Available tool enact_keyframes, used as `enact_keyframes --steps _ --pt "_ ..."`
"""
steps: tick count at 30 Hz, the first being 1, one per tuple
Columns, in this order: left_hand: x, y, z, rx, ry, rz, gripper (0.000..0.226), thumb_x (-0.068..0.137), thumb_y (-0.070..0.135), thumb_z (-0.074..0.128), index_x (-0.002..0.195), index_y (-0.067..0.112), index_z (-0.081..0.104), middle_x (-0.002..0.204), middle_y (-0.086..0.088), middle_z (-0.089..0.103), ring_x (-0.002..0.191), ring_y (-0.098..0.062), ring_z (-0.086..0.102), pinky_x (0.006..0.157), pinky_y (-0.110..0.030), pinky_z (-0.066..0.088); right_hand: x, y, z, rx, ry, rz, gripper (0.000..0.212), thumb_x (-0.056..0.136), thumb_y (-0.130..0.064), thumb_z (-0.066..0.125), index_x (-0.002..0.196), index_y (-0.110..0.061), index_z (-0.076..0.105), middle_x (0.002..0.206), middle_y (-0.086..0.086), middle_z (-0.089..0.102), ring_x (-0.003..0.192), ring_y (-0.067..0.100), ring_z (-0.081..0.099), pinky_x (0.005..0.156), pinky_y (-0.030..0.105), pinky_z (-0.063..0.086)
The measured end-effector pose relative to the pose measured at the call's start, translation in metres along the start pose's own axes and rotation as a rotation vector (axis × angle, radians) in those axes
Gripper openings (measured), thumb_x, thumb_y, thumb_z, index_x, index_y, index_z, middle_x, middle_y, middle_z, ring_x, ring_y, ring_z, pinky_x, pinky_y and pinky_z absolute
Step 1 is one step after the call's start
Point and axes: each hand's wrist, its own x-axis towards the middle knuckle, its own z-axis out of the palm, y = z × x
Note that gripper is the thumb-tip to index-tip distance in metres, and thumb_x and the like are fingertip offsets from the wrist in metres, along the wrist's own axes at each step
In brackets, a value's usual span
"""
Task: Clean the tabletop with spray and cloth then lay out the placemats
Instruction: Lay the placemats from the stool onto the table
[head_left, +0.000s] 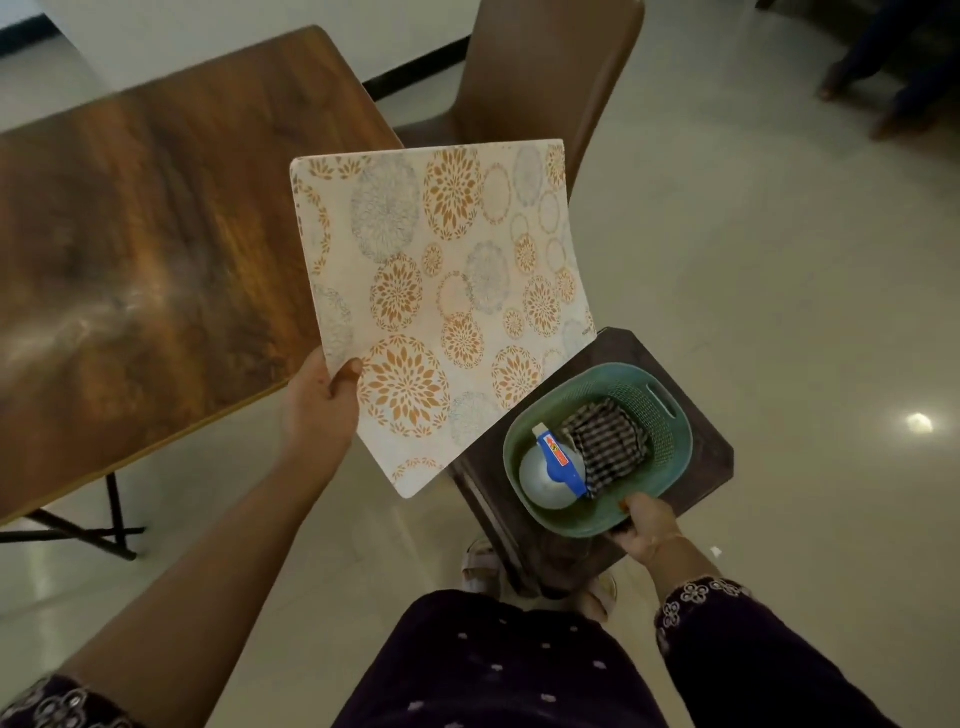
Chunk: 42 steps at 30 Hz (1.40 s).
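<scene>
A brown wood-grain table (145, 234) has a smooth, faintly glossy top. The cream floral-print placemat (436, 291) looks matt and stiff. A green perforated plastic basket (670, 410) holds checked woven cloth (608, 441) and a blue-capped plastic spray bottle (550, 473). The pale tiled floor (779, 286) shines.

The tabletop (130, 234) shows open wood from its near edge to its far corner, with room to pass over it. Off its right edge the placemat (441, 312), held up by the left hand (319, 410), fills the gap between table and stool (696, 457), overlapping the stool's far-left corner. A chair (545, 78) stands just beyond. The basket (670, 415) takes most of the stool's top; spray bottle (550, 467) and cloth (608, 447) crowd its inside, and the right hand (647, 527) grips its near rim
</scene>
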Motion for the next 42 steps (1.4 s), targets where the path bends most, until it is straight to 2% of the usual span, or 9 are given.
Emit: enact_keyframes --steps 6,11,16,20,23,26,31,36,42 --pt "0.004 0.001 -0.016 -0.028 0.040 -0.027 0.032 0.097 0.020 0.048 0.128 0.012 0.052 0.108 0.005 0.059 0.090 -0.014 0.055 0.062 -0.022 0.043 0.002 -0.004 -0.002 -0.019 0.051 -0.096 0.031 0.083 -0.007 0.046 0.112 -0.007 0.057 0.106 0.017 0.062 0.101 0.038 0.060 0.085 0.052 0.051" --pt "0.002 0.002 -0.027 -0.086 0.065 -0.062 0.035 0.096 0.020 0.049 0.130 0.012 0.051 0.117 -0.004 0.062 0.092 -0.018 0.056 0.074 -0.034 0.046 -0.025 -0.032 0.000 -0.054 0.170 -0.193 0.031 0.081 -0.011 0.047 0.112 -0.010 0.049 0.106 0.014 0.050 0.080 0.029 0.052 0.063 0.035 0.045" --pt "-0.009 0.006 -0.037 -0.245 0.072 -0.114 0.034 0.096 0.019 0.050 0.130 0.016 0.051 0.115 0.000 0.062 0.098 -0.022 0.061 0.079 -0.039 0.053 -0.087 -0.050 0.017 -0.414 0.498 -0.648 0.058 0.087 -0.008 0.049 0.141 0.003 0.033 0.144 0.024 0.034 0.129 0.041 0.038 0.107 0.047 0.035" --pt "-0.030 0.012 -0.044 -0.413 0.126 -0.169 0.033 0.096 0.015 0.051 0.128 0.016 0.051 0.107 0.005 0.061 0.093 -0.019 0.061 0.066 -0.030 0.050 -0.135 -0.050 0.041 -0.454 0.289 -0.995 0.052 0.091 -0.004 0.043 0.143 -0.003 0.034 0.145 0.015 0.033 0.123 0.028 0.044 0.098 0.032 0.038" --pt "-0.053 0.015 -0.046 -0.561 0.159 -0.239 0.032 0.096 0.010 0.050 0.128 0.014 0.050 0.113 -0.002 0.062 0.097 -0.022 0.061 0.080 -0.039 0.052 -0.172 -0.052 0.066 -0.278 0.006 -0.997 0.049 0.096 -0.005 0.041 0.144 -0.005 0.030 0.117 0.003 0.048 0.081 0.005 0.048 0.069 0.009 0.039" --pt "-0.075 0.017 -0.046 -0.685 0.154 -0.327 0.035 0.097 0.006 0.046 0.132 0.011 0.046 0.121 -0.005 0.060 0.105 -0.025 0.059 0.090 -0.048 0.049 -0.196 -0.045 0.090 -0.155 -0.249 -0.785 0.056 0.098 -0.010 0.044 0.149 -0.013 0.022 0.096 0.012 0.053 0.074 0.011 0.047 0.065 0.018 0.041" --pt "-0.105 0.006 -0.047 -0.755 0.202 -0.361 0.037 0.095 0.008 0.049 0.132 0.014 0.047 0.119 -0.004 0.063 0.103 -0.026 0.062 0.090 -0.052 0.050 -0.215 -0.009 0.107 0.021 -0.704 -0.331 0.051 0.099 -0.024 0.049 0.146 -0.024 0.030 0.120 0.004 0.063 0.107 0.023 0.061 0.098 0.047 0.046" --pt "-0.138 -0.019 -0.053 -0.790 0.265 -0.383 0.032 0.094 0.009 0.053 0.124 0.019 0.052 0.111 -0.001 0.066 0.099 -0.023 0.064 0.085 -0.049 0.053 -0.227 0.021 0.118 -0.041 -0.750 -0.380 0.029 0.098 -0.008 0.048 0.108 -0.035 0.049 0.119 0.004 0.061 0.106 0.027 0.061 0.093 0.052 0.049" --pt "-0.144 -0.043 -0.073 -0.906 0.267 -0.398 0.021 0.093 0.005 0.052 0.099 0.025 0.056 0.103 0.001 0.066 0.092 -0.021 0.064 0.077 -0.044 0.054 -0.230 0.037 0.141 -0.107 -0.796 -0.483 0.030 0.095 0.003 0.047 0.107 -0.024 0.053 0.115 0.007 0.063 0.110 0.031 0.060 0.097 0.057 0.045"
